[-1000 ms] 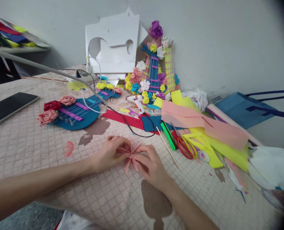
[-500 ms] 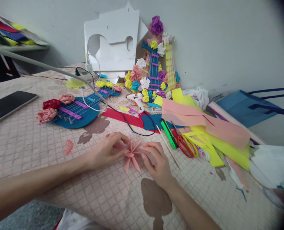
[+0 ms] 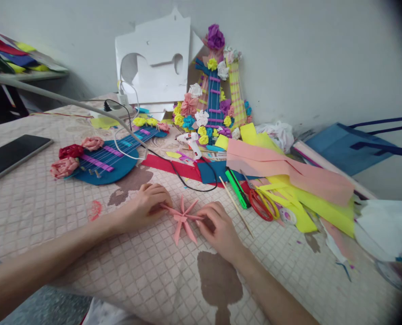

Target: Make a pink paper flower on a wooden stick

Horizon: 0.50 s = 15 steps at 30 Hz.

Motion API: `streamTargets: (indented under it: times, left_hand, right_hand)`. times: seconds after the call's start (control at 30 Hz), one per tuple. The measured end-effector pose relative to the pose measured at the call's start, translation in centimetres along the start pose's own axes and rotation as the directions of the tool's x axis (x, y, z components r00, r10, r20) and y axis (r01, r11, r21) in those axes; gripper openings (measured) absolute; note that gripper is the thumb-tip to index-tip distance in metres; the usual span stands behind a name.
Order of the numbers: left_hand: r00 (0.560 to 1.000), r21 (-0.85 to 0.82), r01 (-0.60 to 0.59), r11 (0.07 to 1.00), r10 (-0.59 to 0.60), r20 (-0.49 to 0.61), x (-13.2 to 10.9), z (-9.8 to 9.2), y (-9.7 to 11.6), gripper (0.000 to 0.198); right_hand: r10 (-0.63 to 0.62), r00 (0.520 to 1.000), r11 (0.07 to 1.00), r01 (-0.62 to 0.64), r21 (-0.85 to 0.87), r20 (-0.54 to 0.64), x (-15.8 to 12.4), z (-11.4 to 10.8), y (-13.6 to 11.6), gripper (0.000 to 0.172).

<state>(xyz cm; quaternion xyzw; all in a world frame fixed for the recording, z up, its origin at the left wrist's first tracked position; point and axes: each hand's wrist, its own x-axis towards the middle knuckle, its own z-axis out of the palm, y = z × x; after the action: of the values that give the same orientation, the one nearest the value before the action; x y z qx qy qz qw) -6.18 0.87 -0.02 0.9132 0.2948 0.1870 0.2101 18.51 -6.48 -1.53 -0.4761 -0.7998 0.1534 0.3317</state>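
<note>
A pink paper flower (image 3: 181,218) with several narrow folded petals lies between my hands, low over the patterned tablecloth. My left hand (image 3: 150,205) pinches the tip of a petal on its left side. On the opposite side, my right hand (image 3: 216,225) grips another petal tip between thumb and fingers. The petals at the top and bottom stick out free. Just right of my right hand lies a thin wooden stick (image 3: 236,206), with a green box cutter (image 3: 237,187) beyond it.
Scissors (image 3: 260,203) and pink paper (image 3: 265,158) lie at the right. Behind are a white glue gun (image 3: 190,143) with a black cord, and a blue paper guitar (image 3: 119,167). A phone (image 3: 13,155) lies at the left. Decorated guitars (image 3: 214,101) lean against the wall.
My left hand has shifted left from the flower's centre out to a petal tip, its fingers curling in. My right hand has closed on the right petal. The view has shifted slightly.
</note>
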Motion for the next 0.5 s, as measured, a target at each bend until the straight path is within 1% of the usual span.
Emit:
streamTargets:
  times: [0.07,0.13,0.17,0.27,0.37,0.5]
  left_hand:
    - [1.000,0.002,-0.001,1.000,0.001,0.000,0.2,0.0,-0.1,0.014]
    - [1.000,-0.037,-0.011,0.999,0.010,-0.010,0.4,-0.2,-0.1,0.012]
    - [1.000,-0.075,-0.019,0.997,0.018,-0.018,0.5,-0.4,0.0,0.012]
    - [0.998,-0.213,-0.059,0.975,0.054,-0.029,0.8,-0.9,0.6,0.022]
    - [0.997,-0.264,-0.066,0.962,0.070,0.008,1.1,-0.9,1.1,0.028]
    - [0.992,-0.297,-0.080,0.952,0.104,0.066,2.2,-0.5,1.0,0.024]
  right_hand:
    - [0.012,1.000,1.000,-0.012,-0.001,0.001,0.0,0.1,0.0,0.011]
    - [0.020,1.000,1.000,-0.020,0.002,0.001,0.0,0.2,0.0,0.013]
    - [0.024,1.000,1.000,-0.024,0.002,0.000,0.0,0.2,0.0,0.013]
    - [0.035,0.999,0.999,-0.036,-0.005,-0.004,0.0,0.2,-0.1,0.014]
    - [0.050,0.999,0.999,-0.050,-0.021,0.012,-0.1,0.3,-0.3,0.012]
    - [0.052,0.998,0.998,-0.050,-0.044,0.046,-0.1,0.2,-0.7,0.007]
